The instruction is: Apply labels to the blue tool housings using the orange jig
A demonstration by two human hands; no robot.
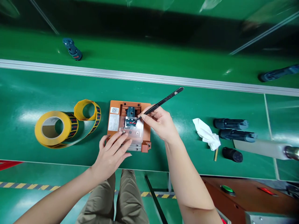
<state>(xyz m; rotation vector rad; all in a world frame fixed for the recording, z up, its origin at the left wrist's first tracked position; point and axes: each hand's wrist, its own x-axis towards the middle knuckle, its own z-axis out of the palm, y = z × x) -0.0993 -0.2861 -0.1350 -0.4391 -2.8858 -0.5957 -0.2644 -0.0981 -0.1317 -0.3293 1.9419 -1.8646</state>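
An orange jig [113, 123] lies on the green bench in front of me, with a white label and a QR sticker on its left side. A dark blue-grey part [130, 112] sits in it under a clear plate [135, 132]. My left hand [113, 154] rests flat on the jig's near edge, fingers spread on the clear plate. My right hand [161, 123] grips black tweezers [163, 101] like a pen. Their tip touches a small red piece on the part.
A yellow label roll [52, 128] with a loose curled strip lies to the left. A crumpled white cloth [206, 133] and three dark cylindrical parts [233, 133] lie to the right. More dark parts [72, 49] sit on the far belt. A green button [227, 189] is at lower right.
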